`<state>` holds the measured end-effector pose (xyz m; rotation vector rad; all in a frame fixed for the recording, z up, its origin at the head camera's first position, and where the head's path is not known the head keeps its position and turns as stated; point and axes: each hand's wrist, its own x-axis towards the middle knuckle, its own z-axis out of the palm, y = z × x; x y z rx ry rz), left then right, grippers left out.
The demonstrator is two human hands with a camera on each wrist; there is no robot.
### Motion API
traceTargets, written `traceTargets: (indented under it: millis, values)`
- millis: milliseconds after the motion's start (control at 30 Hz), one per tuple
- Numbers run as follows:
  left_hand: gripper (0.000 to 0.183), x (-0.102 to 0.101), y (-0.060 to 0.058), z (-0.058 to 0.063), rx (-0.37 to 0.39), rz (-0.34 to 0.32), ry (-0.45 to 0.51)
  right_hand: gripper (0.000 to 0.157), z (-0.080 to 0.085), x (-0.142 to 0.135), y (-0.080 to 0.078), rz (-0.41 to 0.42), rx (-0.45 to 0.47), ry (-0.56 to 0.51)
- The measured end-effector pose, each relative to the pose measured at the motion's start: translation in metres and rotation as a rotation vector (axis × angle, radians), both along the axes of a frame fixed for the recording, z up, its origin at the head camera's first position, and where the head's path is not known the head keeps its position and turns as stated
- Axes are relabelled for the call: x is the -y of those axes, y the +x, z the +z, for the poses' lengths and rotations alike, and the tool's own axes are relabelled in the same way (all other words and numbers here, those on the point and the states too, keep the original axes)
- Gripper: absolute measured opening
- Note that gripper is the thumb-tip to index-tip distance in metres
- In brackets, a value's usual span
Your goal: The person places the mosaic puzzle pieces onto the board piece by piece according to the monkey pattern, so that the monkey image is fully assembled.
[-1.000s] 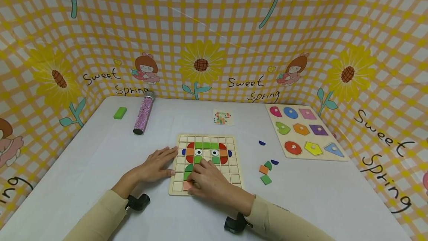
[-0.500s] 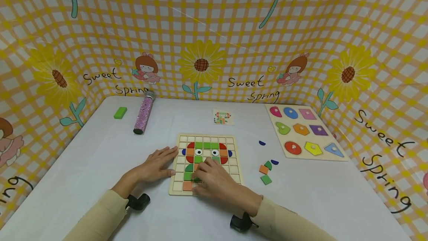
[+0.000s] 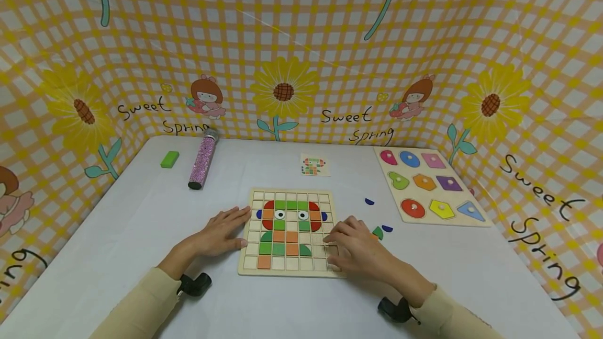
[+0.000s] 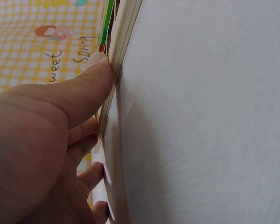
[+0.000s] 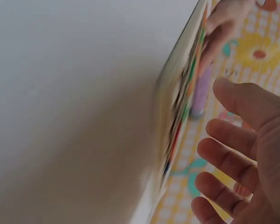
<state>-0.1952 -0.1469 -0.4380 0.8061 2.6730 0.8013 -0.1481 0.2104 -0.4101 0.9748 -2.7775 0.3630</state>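
A wooden grid board (image 3: 252, 261) lies on the white table, with coloured flat tiles set in several of its squares. Two round eye tiles (image 3: 280, 215) sit among red, orange and green ones. My left hand (image 3: 221, 233) rests with thumb and fingertips at the board's left edge, as the left wrist view also shows its thumb (image 4: 91, 84) against the rim. Over the board's right edge hovers my right hand (image 3: 360, 247), its fingers loosely spread with nothing between them. In the right wrist view those fingers (image 5: 228, 158) stand apart from the board.
Loose tiles lie right of the board: two blue half-rounds (image 3: 369, 201) and a green quarter-round (image 3: 378, 232), others hidden behind my right hand. A pattern card (image 3: 315, 164) lies behind the board. Further out are a shape puzzle (image 3: 445, 216), a pink glittery microphone (image 3: 202, 162) and a green block (image 3: 170, 159).
My right hand has moved right, from the middle of the board to its right edge, uncovering orange and green tiles in the lower rows. My left hand has stayed in place.
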Motion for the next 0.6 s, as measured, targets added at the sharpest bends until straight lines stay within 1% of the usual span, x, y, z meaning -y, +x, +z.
traceTargets:
  millis: [100,167,300,433,600]
  values:
    - [0.071,0.000,0.000,0.000,-0.002,0.000,0.001,0.036,-0.002,-0.022,0.001,-0.048,-0.002,0.016]
    - [0.071,0.000,0.000,0.000,-0.003,0.000,0.001,0.036,-0.004,-0.036,0.002,-0.066,-0.010,0.022]
    - [0.071,0.000,0.000,0.000,-0.005,0.003,-0.001,0.034,-0.004,-0.059,0.004,-0.103,0.012,0.041]
    - [0.071,0.000,0.000,0.000,-0.003,0.006,0.000,0.033,-0.003,-0.073,0.006,-0.127,0.032,0.060]
    - [0.071,0.000,0.000,0.000,0.007,0.011,-0.003,0.032,-0.004,-0.083,0.007,-0.144,0.059,0.080]
